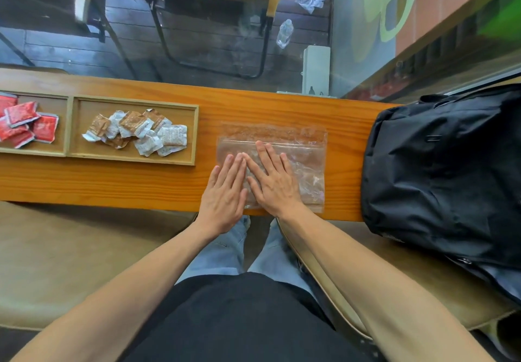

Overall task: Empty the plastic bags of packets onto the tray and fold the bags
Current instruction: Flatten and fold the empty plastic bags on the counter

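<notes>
A clear plastic bag (304, 161) lies flat and empty on the wooden counter (253, 107), with its zip edge toward the far side. My left hand (225, 192) presses flat on the bag's left edge, fingers straight. Beside it, my right hand (272, 176) presses flat on the bag's left half, fingers straight. The index fingertips touch. To the left a wooden tray (194, 136) holds several brown and white packets (141, 133) in its right compartment and several red packets (25, 124) in its left compartment.
A black backpack (442, 175) sits on the counter's right end, close to the bag. Beyond the counter's far edge is glass, with chairs and a floor below. My legs are under the near edge.
</notes>
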